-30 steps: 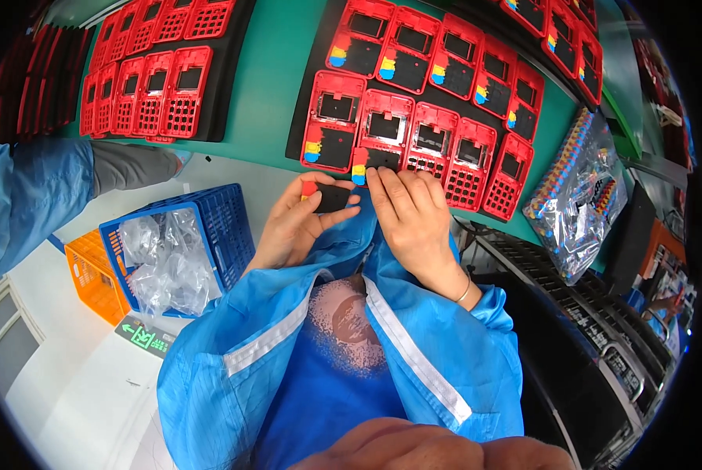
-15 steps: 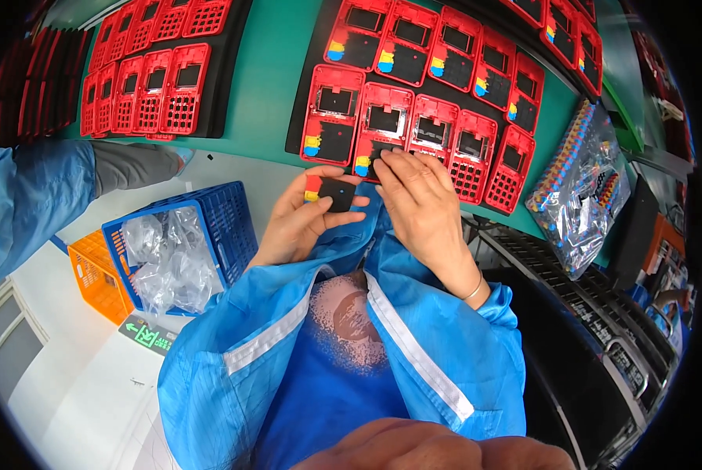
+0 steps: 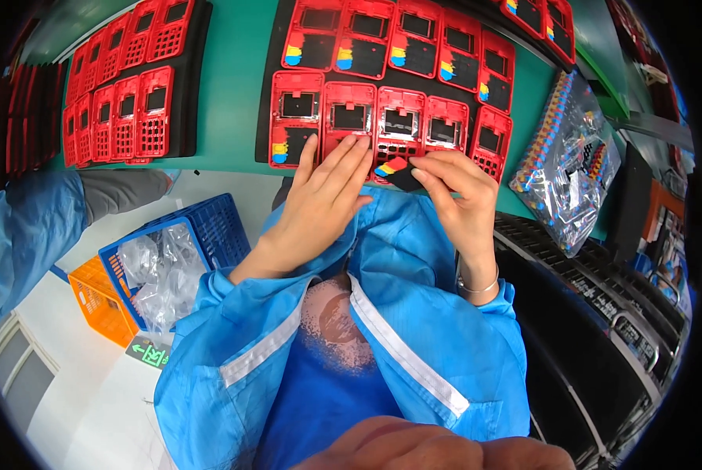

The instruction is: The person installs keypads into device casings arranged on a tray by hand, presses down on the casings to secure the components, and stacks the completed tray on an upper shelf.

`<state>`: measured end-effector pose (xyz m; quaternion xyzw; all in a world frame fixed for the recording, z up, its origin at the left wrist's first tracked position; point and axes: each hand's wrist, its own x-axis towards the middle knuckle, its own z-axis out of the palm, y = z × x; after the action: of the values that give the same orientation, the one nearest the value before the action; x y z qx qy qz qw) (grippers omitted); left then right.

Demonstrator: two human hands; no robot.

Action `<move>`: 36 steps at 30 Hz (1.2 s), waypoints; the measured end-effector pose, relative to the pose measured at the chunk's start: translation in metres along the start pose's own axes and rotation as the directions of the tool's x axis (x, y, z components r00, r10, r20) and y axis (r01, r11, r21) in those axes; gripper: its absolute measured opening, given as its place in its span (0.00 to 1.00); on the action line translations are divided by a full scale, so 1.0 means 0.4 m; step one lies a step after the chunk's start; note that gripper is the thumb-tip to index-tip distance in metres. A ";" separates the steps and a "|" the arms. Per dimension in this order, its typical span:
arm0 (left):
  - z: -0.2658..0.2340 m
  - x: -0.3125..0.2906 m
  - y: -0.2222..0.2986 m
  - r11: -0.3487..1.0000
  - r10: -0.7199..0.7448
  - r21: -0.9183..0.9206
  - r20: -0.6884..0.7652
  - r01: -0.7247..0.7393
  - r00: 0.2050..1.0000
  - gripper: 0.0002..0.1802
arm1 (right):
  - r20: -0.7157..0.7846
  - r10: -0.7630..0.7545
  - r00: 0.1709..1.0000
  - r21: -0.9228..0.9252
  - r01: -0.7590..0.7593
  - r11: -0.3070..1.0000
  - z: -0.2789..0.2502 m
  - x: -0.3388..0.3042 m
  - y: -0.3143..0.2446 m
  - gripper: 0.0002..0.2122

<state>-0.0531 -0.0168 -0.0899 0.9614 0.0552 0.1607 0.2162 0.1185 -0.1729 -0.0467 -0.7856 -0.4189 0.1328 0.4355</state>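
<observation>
My right hand (image 3: 467,192) pinches a black rubber keypad (image 3: 401,179) with red, yellow and blue keys along one end. It is tilted just over the near edge of a red handset casing (image 3: 400,100), whose lower key holes are bare. My left hand (image 3: 323,196) lies flat, fingers stretched out, on the lower part of the neighbouring red casing (image 3: 349,92). That casing's lower half is hidden under the fingers. To the left, another red casing (image 3: 297,81) has a black keypad with coloured keys lying in it.
Further red casings (image 3: 366,41) stand in rows on a black board on the green table (image 3: 237,94). At right lies a clear bag (image 3: 574,184) of coloured keypads. More casings (image 3: 155,117) are at left. A blue crate (image 3: 218,223) holds clear bags beside another person's sleeve (image 3: 26,243).
The keypad has passed from my left hand to my right. My left hand now lies on the casing my right hand was touching. The view has shifted, so the table appears further left.
</observation>
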 end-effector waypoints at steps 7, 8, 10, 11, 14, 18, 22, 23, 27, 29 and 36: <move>0.053 -0.001 -0.015 0.962 0.059 0.267 0.034 -0.066 0.998 0.31 | 0.045 -0.382 0.923 -0.388 0.369 0.845 0.025 0.050 0.038 0.11; 0.055 0.002 -0.015 0.961 0.067 0.267 0.037 -0.075 0.997 0.31 | 0.087 -0.373 0.924 -0.401 0.375 0.836 0.014 0.049 0.042 0.11; 0.063 0.008 -0.014 0.966 0.056 0.252 0.031 -0.062 0.998 0.32 | 0.112 -0.424 0.899 -0.439 0.427 0.790 0.013 0.055 0.045 0.12; 0.063 0.013 -0.011 0.974 0.044 0.220 0.027 -0.049 0.999 0.30 | 0.149 -0.468 0.871 -0.475 0.478 0.739 0.006 0.057 0.047 0.13; 0.063 0.009 -0.004 0.991 0.010 0.132 -0.016 -0.008 1.000 0.35 | 0.137 -0.464 0.875 -0.482 0.468 0.740 0.018 0.056 0.061 0.15; 0.055 0.039 0.026 0.984 0.104 0.145 -0.007 -0.102 0.995 0.36 | -0.013 -0.444 0.896 -0.365 0.410 0.836 -0.004 0.050 0.066 0.14; 0.075 0.092 0.047 0.961 0.160 0.215 0.082 -0.174 0.984 0.32 | -0.219 -0.350 0.911 -0.460 0.220 0.860 -0.146 0.017 0.121 0.13; 0.086 0.098 0.042 0.953 0.146 0.250 0.118 -0.172 0.982 0.32 | -0.264 -0.319 0.911 -0.514 0.147 0.845 -0.210 0.015 0.147 0.12; 0.114 0.096 0.029 0.956 0.197 0.219 0.010 -0.194 0.980 0.30 | -0.456 -0.092 0.885 -0.604 -0.232 0.762 -0.474 -0.001 0.294 0.10; 0.111 0.101 0.035 0.954 0.186 0.237 0.010 -0.184 0.982 0.29 | -0.405 0.042 0.913 -0.743 -0.356 0.567 -0.590 -0.002 0.391 0.12; 0.115 0.100 0.036 0.949 0.205 0.245 0.008 -0.201 0.979 0.29 | -0.118 0.103 0.988 -0.760 -0.157 0.631 -0.738 0.029 0.603 0.19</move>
<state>0.0003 -0.0410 -0.1116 0.9799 -0.0226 0.1822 0.0782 0.4256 -0.3983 -0.0639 -0.9278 -0.3640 -0.0511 0.0641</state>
